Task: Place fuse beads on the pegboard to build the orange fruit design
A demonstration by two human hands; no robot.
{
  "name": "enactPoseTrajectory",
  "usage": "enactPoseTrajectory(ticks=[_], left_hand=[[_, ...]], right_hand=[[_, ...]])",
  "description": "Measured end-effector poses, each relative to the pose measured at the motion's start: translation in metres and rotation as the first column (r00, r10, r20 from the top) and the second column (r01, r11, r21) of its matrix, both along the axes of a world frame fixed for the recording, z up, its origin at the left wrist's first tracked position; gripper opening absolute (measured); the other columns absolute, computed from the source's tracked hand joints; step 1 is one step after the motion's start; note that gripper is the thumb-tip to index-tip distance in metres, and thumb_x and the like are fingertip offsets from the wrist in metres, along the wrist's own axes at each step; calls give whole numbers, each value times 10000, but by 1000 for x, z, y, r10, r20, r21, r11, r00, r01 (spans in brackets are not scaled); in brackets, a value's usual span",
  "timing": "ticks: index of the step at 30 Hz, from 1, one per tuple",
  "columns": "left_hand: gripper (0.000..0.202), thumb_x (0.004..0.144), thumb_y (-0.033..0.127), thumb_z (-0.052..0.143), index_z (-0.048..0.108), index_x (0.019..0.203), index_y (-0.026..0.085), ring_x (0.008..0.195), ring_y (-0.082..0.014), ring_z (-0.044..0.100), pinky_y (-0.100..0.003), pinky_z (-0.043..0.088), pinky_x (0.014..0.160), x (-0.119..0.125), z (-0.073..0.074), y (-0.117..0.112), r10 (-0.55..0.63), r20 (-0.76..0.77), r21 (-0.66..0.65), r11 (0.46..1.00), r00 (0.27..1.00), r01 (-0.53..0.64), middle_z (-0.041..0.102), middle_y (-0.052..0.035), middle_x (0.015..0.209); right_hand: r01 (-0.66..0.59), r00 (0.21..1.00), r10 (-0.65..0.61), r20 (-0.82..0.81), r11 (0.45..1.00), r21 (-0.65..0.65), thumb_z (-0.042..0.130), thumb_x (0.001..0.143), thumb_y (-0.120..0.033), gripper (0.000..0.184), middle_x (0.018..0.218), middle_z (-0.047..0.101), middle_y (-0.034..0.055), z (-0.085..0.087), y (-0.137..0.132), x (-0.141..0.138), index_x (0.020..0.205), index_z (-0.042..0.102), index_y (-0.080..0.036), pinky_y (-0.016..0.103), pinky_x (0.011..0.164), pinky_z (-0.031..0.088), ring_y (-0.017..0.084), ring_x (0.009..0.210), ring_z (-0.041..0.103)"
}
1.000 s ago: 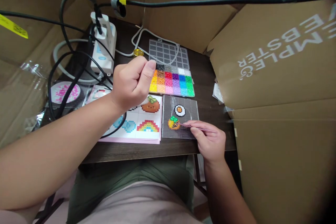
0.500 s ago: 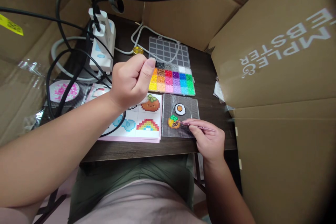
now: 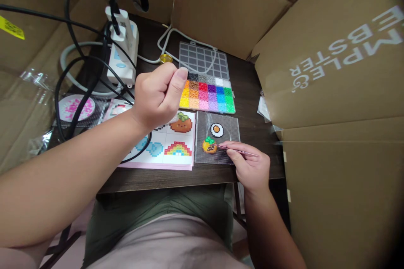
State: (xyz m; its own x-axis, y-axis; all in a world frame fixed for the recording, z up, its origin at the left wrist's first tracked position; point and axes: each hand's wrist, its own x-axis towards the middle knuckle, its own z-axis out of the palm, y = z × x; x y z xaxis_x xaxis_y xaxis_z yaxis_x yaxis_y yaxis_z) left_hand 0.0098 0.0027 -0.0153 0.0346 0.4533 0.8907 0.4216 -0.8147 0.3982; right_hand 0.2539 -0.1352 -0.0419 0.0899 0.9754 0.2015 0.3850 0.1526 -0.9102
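My right hand (image 3: 251, 167) pinches thin metal tweezers (image 3: 235, 149), whose tip rests on an orange and green bead figure (image 3: 208, 145) on a clear pegboard (image 3: 217, 139). A fried-egg bead figure (image 3: 216, 130) lies on the same board. My left hand (image 3: 158, 94) hovers in a loose fist above the pattern sheet (image 3: 167, 145), thumb against the curled fingers; what it holds, if anything, is hidden. Just beyond it sits the bead box (image 3: 208, 94) with its coloured compartments.
A white power strip (image 3: 123, 56) with black cables (image 3: 67, 88) takes up the back left of the dark table (image 3: 249, 122). A round pink bead piece (image 3: 76, 108) lies at the left. The open box lid (image 3: 203, 61) and cardboard walls (image 3: 331, 92) surround the table.
The view has shifted slightly. Both hands stay almost in place; the tweezers' tip remains on the orange bead figure.
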Motion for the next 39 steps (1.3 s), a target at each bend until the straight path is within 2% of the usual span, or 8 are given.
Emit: enactPoseTrajectory(ticks=[10, 16, 22, 25, 27, 30, 34, 39], left_hand=[[349, 929, 136, 495, 364, 608, 176, 431, -31, 285, -204, 239, 398, 1, 5, -2, -22, 2, 41, 999, 1000, 22, 299, 52, 495], [352, 923, 179, 504, 336, 613, 185, 427, -52, 299, -237, 236, 419, 1, 8, -8, 12, 6, -72, 997, 1000, -12, 288, 47, 502], [347, 915, 178, 507, 333, 616, 188, 413, -57, 297, -239, 246, 424, 0, 8, -10, 2, -2, -120, 993, 1000, -2, 310, 53, 492], [346, 908, 174, 522, 336, 617, 186, 418, -59, 298, -240, 246, 426, -1, 7, -9, -4, 10, -147, 989, 1000, 5, 316, 54, 493], [343, 901, 160, 531, 338, 618, 187, 420, -59, 296, -242, 247, 425, -1, 6, -9, -9, 10, -150, 989, 1000, 10, 314, 54, 497], [313, 898, 138, 526, 369, 632, 188, 425, -60, 312, -244, 258, 422, -1, 6, -9, -20, -3, -152, 988, 1000, 19, 333, 50, 503], [284, 902, 131, 519, 399, 652, 191, 425, -62, 325, -249, 264, 413, -2, 7, -9, -18, -25, -162, 987, 1000, 13, 351, 47, 501], [265, 911, 130, 503, 434, 663, 190, 433, -63, 329, -250, 265, 403, -1, 8, -10, 13, -45, -183, 983, 999, -21, 367, 40, 505]], right_hand=[[81, 996, -81, -44, 997, 12, 713, 820, -231, 82, 890, 784, 51, -2, 1, 3, 866, 780, -236, 360, 823, 618, 216, 857, 749], [136, 986, -128, -103, 987, 82, 722, 811, -226, 120, 947, 778, 68, 9, 9, 13, 919, 775, -233, 399, 855, 605, 243, 885, 745], [-26, 999, 23, 24, 989, 143, 720, 807, -264, 113, 865, 780, 51, 55, 80, -6, 897, 782, -235, 326, 706, 616, 211, 766, 739], [-180, 979, 164, 119, 974, 135, 711, 786, -258, 89, 844, 780, 41, 67, 123, -29, 831, 778, -222, 306, 704, 602, 197, 763, 735], [-266, 957, 249, 152, 958, 105, 697, 776, -231, 84, 838, 780, 39, 63, 145, -43, 808, 770, -205, 302, 723, 595, 189, 769, 735], [-295, 940, 281, 192, 954, 48, 665, 779, -215, 102, 819, 778, 45, 46, 162, -57, 804, 761, -190, 303, 690, 585, 182, 731, 727], [-274, 946, 257, 199, 960, 63, 650, 799, -236, 123, 830, 777, 54, 28, 165, -63, 834, 758, -190, 310, 665, 572, 181, 710, 719], [-272, 956, 260, 136, 960, 74, 642, 809, -247, 120, 794, 769, 44, 20, 163, -63, 821, 750, -197, 289, 609, 553, 172, 680, 709]])
